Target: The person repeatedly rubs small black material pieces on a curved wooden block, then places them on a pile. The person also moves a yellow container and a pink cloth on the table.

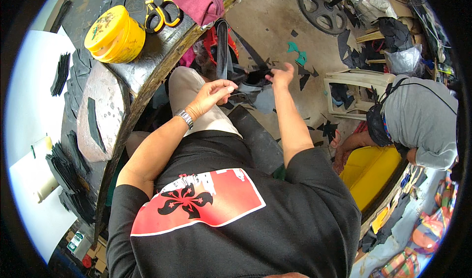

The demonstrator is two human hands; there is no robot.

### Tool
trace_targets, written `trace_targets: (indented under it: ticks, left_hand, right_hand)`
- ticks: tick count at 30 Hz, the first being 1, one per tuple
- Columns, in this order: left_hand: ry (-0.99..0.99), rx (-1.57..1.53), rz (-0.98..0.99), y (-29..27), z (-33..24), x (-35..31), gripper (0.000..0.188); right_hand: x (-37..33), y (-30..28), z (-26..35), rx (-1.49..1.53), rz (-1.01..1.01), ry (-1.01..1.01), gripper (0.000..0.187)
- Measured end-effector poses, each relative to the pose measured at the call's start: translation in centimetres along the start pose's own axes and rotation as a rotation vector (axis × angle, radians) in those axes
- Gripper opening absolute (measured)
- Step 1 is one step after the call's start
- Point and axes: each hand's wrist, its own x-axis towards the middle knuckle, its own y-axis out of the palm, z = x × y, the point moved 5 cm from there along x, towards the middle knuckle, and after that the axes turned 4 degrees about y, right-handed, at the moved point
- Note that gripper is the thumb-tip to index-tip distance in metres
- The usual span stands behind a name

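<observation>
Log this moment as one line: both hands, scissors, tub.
left hand: near pale trousers, hold unclear | right hand: by black material, hold unclear | scissors: on table, beside yellow tub

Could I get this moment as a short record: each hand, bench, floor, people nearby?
left hand: thumb and fingertips together; anything held is too small to tell
right hand: beside dark material; grip unclear
bench: yellow tub, scissors, dull red cloth
floor: green scraps, dark scraps
nearby: co-worker in grey, at the right
</observation>
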Motion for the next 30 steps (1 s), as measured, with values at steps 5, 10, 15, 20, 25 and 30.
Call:
trace_targets:
  ticks: [5,10,15,20,25,30]
  left_hand:
    - [0.035,-0.013,0.086,-0.1,-0.4,-0.4,0.032]
    - [0.068,0.047,0.127,-0.5,-0.5,-1.1,0.028]
    - [0.097,0.020,0.102,-1.6,0.1,-1.3,0.034]
    - [0.070,0.020,0.072,-1.9,0.6,-1.4,0.038]
    - [0.045,-0.002,0.035,-2.0,0.4,-1.4,0.038]
    - [0.025,0.015,0.010,-2.0,0.7,-1.5,0.037]
  right_hand:
    - [2.9,0.5,-4.0,0.787,-0.238,0.241,0.067]
    - [-0.3,4.0,-2.5,0.157,0.006,0.067,0.076]
    - [-6.4,8.6,8.7,0.167,0.343,-0.202,0.071]
    - [-18.4,15.4,22.9,0.087,0.715,-0.835,0.071]
    - [-27.6,19.7,26.0,-0.782,0.569,-1.296,0.094]
    - [-27.4,23.4,26.4,-1.028,0.478,-1.354,0.093]
